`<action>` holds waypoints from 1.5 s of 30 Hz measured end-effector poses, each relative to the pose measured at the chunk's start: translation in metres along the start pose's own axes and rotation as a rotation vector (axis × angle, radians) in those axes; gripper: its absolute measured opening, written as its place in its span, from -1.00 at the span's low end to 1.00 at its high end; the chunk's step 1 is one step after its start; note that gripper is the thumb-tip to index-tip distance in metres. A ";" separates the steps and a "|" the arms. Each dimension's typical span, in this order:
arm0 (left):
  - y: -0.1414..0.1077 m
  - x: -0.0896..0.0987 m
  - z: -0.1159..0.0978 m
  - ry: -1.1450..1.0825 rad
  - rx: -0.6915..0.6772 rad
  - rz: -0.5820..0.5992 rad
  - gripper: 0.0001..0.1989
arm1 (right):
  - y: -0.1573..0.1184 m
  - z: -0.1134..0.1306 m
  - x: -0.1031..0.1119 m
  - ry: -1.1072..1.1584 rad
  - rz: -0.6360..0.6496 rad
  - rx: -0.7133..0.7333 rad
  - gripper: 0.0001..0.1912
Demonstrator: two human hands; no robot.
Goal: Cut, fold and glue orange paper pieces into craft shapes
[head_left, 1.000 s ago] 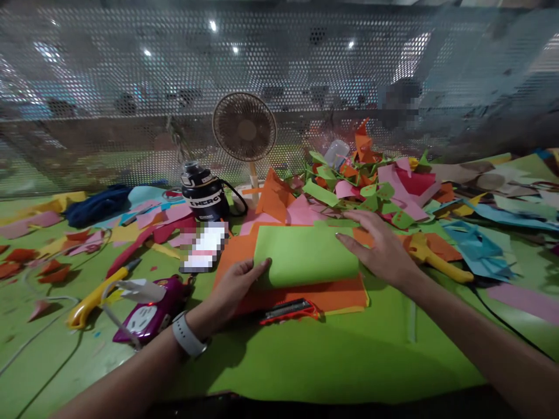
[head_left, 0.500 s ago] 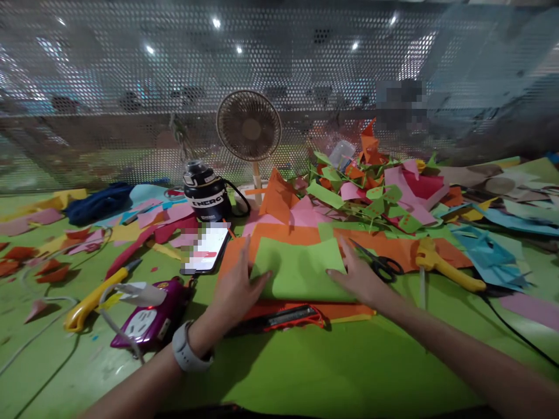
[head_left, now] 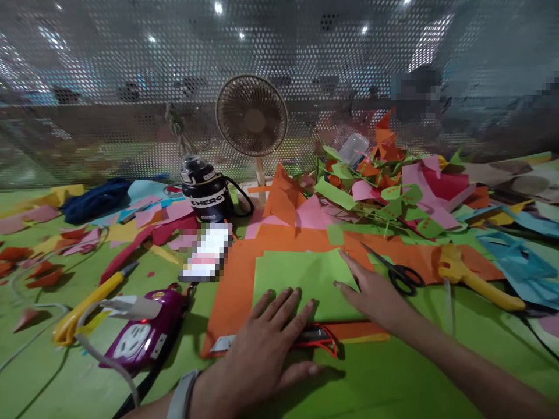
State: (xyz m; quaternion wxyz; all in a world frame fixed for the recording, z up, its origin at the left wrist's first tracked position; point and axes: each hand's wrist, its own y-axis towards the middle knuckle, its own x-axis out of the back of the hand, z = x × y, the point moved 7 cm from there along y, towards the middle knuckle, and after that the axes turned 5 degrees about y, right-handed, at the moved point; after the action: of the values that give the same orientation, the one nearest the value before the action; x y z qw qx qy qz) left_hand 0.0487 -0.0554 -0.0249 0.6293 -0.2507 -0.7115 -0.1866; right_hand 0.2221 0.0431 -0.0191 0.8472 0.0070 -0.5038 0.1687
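Note:
A folded sheet of green paper lies on orange paper in front of me. My left hand, palm down with fingers spread, rests at the sheet's near edge; its fingertips touch the green paper. Under that hand lies a utility knife with a red cord, partly hidden. At the sheet's right edge is my right hand, fingers stretched out, the thumb and fingertips on the paper. Black scissors lie just beyond the right hand.
Right of the scissors lies a yellow glue gun. To the left are a purple power strip, a yellow-handled tool and a phone. Behind stand a black bottle, a fan and a heap of paper scraps.
My left hand has moved from the sheet's left edge to its near edge and now lies flat. The green sheet lies flatter. My right hand stays at the right edge.

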 end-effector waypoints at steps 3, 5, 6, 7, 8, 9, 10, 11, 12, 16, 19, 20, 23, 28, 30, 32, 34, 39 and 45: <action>-0.002 -0.001 -0.001 0.005 -0.024 -0.020 -0.21 | -0.002 -0.001 0.000 -0.020 0.027 0.033 -0.34; -0.001 -0.001 0.000 0.018 -0.031 -0.030 -0.19 | -0.003 -0.002 0.000 0.003 0.040 0.061 -0.39; 0.000 0.000 0.001 0.026 -0.033 -0.035 -0.19 | -0.003 -0.002 0.000 0.021 0.039 0.073 -0.41; 0.001 0.000 0.001 0.033 -0.033 -0.037 -0.18 | -0.003 -0.003 0.000 0.042 0.039 0.084 -0.42; 0.002 0.001 0.002 0.038 -0.035 -0.037 -0.18 | -0.004 -0.004 0.000 0.062 0.036 0.094 -0.44; 0.004 0.001 0.002 0.041 -0.038 -0.034 -0.18 | -0.004 -0.005 0.000 0.078 0.030 0.103 -0.45; 0.005 0.001 0.003 0.043 -0.043 -0.029 -0.18 | -0.004 -0.007 0.000 0.090 0.023 0.111 -0.46; 0.006 0.002 0.003 0.044 -0.048 -0.029 -0.18 | -0.004 -0.008 0.000 0.097 0.016 0.118 -0.47; 0.006 0.002 0.003 0.046 -0.049 -0.029 -0.18 | -0.004 -0.009 0.000 0.101 0.006 0.123 -0.47; 0.007 0.006 0.004 0.066 -0.047 -0.040 -0.17 | -0.003 -0.012 -0.002 0.081 -0.013 0.114 -0.49; 0.006 0.009 0.002 0.088 -0.053 -0.050 -0.17 | -0.003 -0.014 -0.004 0.068 -0.020 0.117 -0.49; 0.005 0.010 0.002 0.092 -0.055 -0.052 -0.17 | -0.004 -0.014 -0.005 0.069 -0.021 0.121 -0.49; 0.004 0.010 0.001 0.103 -0.071 -0.073 -0.16 | -0.004 -0.015 -0.007 0.070 -0.017 0.121 -0.48; 0.001 0.005 0.003 0.184 -0.104 -0.135 -0.16 | -0.005 -0.013 -0.008 0.077 0.019 0.108 -0.47; 0.001 0.001 0.004 0.239 -0.121 -0.158 -0.21 | -0.006 -0.011 -0.008 0.074 0.047 0.088 -0.47; 0.000 -0.001 0.005 0.304 -0.130 -0.173 -0.28 | -0.006 -0.009 -0.008 0.066 0.068 0.061 -0.48; 0.000 -0.004 0.005 0.360 -0.142 -0.179 -0.33 | -0.007 -0.006 -0.007 0.054 0.080 0.043 -0.48; -0.004 -0.008 0.007 0.412 -0.167 -0.195 -0.36 | -0.009 -0.003 -0.005 -0.004 0.082 0.028 -0.53; -0.005 -0.012 0.012 0.333 -0.176 -0.195 -0.34 | -0.009 -0.002 -0.004 -0.089 0.035 0.058 -0.55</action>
State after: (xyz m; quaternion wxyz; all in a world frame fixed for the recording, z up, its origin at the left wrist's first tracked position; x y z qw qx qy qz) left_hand 0.0368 -0.0539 -0.0379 0.6928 -0.2004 -0.5996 -0.3469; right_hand 0.2245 0.0340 -0.0219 0.8203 0.0304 -0.5359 0.1975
